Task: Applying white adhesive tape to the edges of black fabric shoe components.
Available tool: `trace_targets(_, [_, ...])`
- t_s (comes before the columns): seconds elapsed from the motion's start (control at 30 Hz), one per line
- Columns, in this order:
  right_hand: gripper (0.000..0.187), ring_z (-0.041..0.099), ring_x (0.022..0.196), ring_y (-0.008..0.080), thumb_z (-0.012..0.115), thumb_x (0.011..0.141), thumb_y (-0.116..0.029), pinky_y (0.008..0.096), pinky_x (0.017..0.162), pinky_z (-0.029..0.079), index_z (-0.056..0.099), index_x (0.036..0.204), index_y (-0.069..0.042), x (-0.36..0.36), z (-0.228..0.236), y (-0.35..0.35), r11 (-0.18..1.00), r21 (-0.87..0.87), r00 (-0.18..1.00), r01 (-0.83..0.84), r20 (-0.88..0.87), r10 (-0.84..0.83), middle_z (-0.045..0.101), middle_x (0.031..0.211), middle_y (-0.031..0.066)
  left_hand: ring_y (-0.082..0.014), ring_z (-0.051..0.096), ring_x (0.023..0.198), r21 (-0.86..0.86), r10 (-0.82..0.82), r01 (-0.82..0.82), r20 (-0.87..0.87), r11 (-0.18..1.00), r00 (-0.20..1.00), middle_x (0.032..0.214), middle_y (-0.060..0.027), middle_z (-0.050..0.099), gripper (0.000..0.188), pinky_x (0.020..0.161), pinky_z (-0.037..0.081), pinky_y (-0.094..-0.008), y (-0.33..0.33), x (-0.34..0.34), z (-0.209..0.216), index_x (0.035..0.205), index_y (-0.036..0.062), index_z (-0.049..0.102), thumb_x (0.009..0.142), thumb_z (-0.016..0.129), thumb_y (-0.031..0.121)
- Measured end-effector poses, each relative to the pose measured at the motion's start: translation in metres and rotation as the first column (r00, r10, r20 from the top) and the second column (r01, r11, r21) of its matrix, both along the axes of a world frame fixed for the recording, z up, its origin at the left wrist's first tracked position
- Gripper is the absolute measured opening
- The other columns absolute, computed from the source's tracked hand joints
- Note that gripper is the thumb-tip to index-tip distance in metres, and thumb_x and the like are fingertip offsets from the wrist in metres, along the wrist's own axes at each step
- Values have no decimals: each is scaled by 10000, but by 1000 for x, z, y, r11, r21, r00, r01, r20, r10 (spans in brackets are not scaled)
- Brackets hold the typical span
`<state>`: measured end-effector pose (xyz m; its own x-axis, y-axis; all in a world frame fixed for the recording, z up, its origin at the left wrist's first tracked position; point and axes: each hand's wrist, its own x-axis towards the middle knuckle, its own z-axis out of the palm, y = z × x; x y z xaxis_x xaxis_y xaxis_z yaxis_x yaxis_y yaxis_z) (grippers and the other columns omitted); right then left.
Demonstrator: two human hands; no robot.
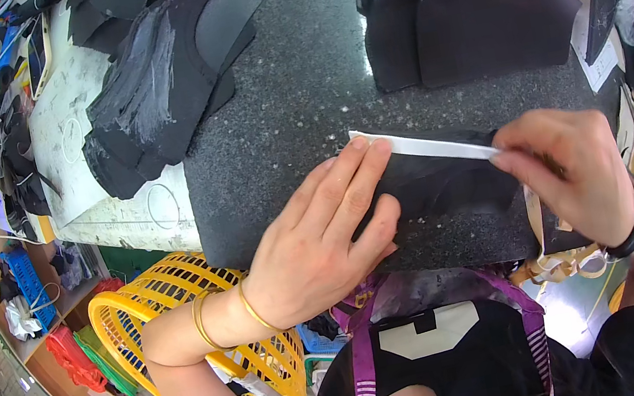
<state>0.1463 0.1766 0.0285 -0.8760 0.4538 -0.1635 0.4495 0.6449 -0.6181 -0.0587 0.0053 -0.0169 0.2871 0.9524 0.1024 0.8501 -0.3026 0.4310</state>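
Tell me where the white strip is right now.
In the head view, the white strip is just right of centre, below the stacked black pieces; the left hand touches its left end, and the right hand pinches the other.

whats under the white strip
A dark piece, its outline hard to make out, seems to lie there on the speckled worktop. Whatever is directly beneath the white strip is covered, and the left hand also hides part of its left end.
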Motion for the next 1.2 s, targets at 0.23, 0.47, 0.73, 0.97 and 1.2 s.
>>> trace_targets(0.23, [114,612,581,363,647,780,-77,391,557,476,639,758,34,-11,-14,16,982,-172,996,82,48,-74,583,587,190,-273,517,1036,-62,-94,82,-224,995,970,1165,-97,517,824,836,431,-379,37,1,18,1329,106,539,655,649,566])
trace_targets(0.47, [163,583,605,378,646,772,-91,437,534,439,505,781,-10,-10,-26,13,970,225,996,-87,18,85,560,586,157,-256,501,1006,-110,-126,91,-377,990,918,1114,-76,508,780,826,418,-375,41,8,29,1330,142,548,682,624,569])
trace_targets(0.73, [302,560,691,335,769,694,-85,386,603,458,549,890,-22,2,-11,4,965,262,980,4,-194,48,557,784,134,-274,540,925,41,47,-42,-117,998,992,1021,-84,561,415,807,435,-361,61,3,13,1061,77,610,696,741,224])
trace_targets(0.97, [177,555,692,236,625,696,-35,331,544,480,558,859,-17,20,-9,-16,944,218,870,-248,-378,316,550,768,76,-94,597,756,-779,523,327,609,535,597,826,-24,636,465,663,505,-258,51,7,31,963,-3,615,1003,469,437])
trace_targets(1.2, [223,588,693,214,635,688,-25,310,467,486,550,893,-9,32,9,-31,941,82,893,-327,-299,337,550,812,81,-52,572,750,-675,728,728,559,121,397,806,39,587,398,687,494,-204,33,18,22,986,51,600,1006,472,427])
